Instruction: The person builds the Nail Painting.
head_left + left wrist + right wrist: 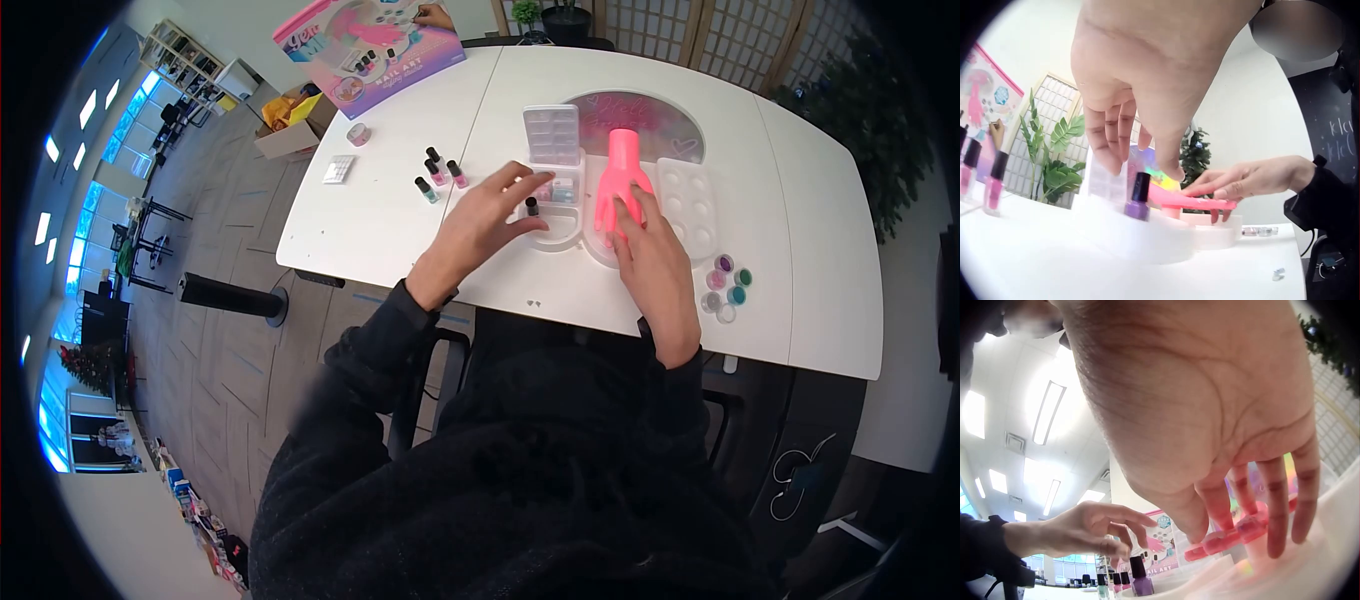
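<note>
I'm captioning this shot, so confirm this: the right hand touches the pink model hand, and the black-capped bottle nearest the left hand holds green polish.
Not green: the left wrist view shows purple. Corrected: the right hand touches the pink model hand, and the black-capped bottle nearest the left hand holds purple polish.

The head camera looks forward and down over the table (380, 230); both wrist cameras look low and close along the fingers (1099, 137), sharing the pink model hand (1194, 203)
</note>
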`<state>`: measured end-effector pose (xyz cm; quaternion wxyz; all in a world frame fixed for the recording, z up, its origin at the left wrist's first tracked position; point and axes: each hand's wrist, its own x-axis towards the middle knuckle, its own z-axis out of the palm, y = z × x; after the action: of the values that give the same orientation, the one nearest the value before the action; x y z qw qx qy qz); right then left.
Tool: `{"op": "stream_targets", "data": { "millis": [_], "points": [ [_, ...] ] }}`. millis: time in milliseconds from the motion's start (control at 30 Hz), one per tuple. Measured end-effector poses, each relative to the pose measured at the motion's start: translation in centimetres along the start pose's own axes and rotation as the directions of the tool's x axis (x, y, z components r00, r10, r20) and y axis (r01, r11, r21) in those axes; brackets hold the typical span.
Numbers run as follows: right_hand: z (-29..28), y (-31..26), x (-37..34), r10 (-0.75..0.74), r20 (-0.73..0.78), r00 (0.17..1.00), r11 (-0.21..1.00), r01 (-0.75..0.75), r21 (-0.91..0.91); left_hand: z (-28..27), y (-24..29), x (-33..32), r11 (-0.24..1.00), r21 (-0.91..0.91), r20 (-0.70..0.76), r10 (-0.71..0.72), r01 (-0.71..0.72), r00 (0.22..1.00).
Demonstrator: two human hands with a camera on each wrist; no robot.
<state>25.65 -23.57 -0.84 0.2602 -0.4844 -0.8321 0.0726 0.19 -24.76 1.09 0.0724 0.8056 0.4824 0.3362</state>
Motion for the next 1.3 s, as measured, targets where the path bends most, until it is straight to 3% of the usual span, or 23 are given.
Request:
{"op": "stream_targets", "data": {
  "millis": [100,167,200,267,500,600,667,700,767,800,900,933,1033,1167,1300],
  "points": [
    [0.0,0.1,0.0,0.005,-0.001,1.000,1.000,-0.005,0.015,-2.7,-1.7,0.2,0.995,0.058,-0.139,-0.077,0.086,0.987],
    [0.2,0.3,-0.1,-0.002,-0.006,1.000,1.000,0.002,0.027,-4.2,-4.9,0.1,0.971,0.132,-0.159,-0.177,0.199,0.971],
    [0.3,0.4,-0.1,-0.008,-0.011,1.000,1.000,0.008,0.018,-4.7,-6.6,0.0,0.971,0.132,-0.159,-0.178,0.200,0.971],
    [0.3,0.4,-0.1,-0.022,-0.018,1.000,1.000,0.022,0.011,-5.1,-9.0,-0.6,0.938,0.303,-0.100,-0.147,0.170,0.984],
    [0.3,0.5,-0.2,0.002,-0.025,1.000,0.999,-0.001,0.038,-3.9,-10.1,-1.7,0.956,0.231,-0.044,-0.176,0.181,0.983],
    [-0.2,0.2,0.0,0.028,0.010,1.000,0.999,-0.029,0.036,-4.8,-7.0,-0.8,0.957,0.179,-0.128,-0.205,0.226,0.970],
    [0.0,0.2,-0.1,0.037,0.042,0.998,0.999,-0.038,0.029,-5.7,-3.7,0.3,0.993,-0.019,-0.251,-0.118,0.116,0.961],
    [0.2,0.4,-0.1,0.021,0.020,1.000,0.999,-0.022,0.026,-5.8,-2.4,0.6,0.992,-0.019,-0.252,-0.126,0.125,0.960],
    [0.2,0.5,-0.1,-0.001,-0.003,1.000,1.000,0.001,0.024,-5.7,-0.2,1.2,0.996,-0.093,-0.194,-0.023,0.005,0.981],
    [0.1,0.5,0.0,0.006,0.004,1.000,0.999,-0.006,0.031,-5.1,0.9,1.2,0.994,-0.107,-0.141,-0.042,0.027,0.989],
    [0.1,0.5,0.0,0.018,0.008,1.000,0.999,-0.018,0.041,-2.5,0.9,0.9,0.995,-0.074,-0.022,0.063,-0.064,0.998],
    [0.1,0.5,0.0,0.021,0.010,1.000,0.999,-0.021,0.042,-1.7,0.8,0.7,0.994,-0.110,0.014,0.001,0.001,1.000],
    [0.1,0.6,-0.1,0.005,-0.004,1.000,0.999,-0.005,0.046,-0.6,0.2,0.7,0.999,-0.041,0.064,0.006,-0.003,0.998],
    [0.0,0.5,0.0,0.017,0.014,1.000,0.999,-0.017,0.049,0.5,-0.6,0.9,0.994,0.000,0.084,0.108,-0.109,0.991],
    [-0.3,0.3,0.1,0.018,0.027,0.999,0.999,-0.019,0.042,1.1,-1.0,0.9,0.993,0.003,0.057,0.116,-0.116,0.992]
  ]
}}
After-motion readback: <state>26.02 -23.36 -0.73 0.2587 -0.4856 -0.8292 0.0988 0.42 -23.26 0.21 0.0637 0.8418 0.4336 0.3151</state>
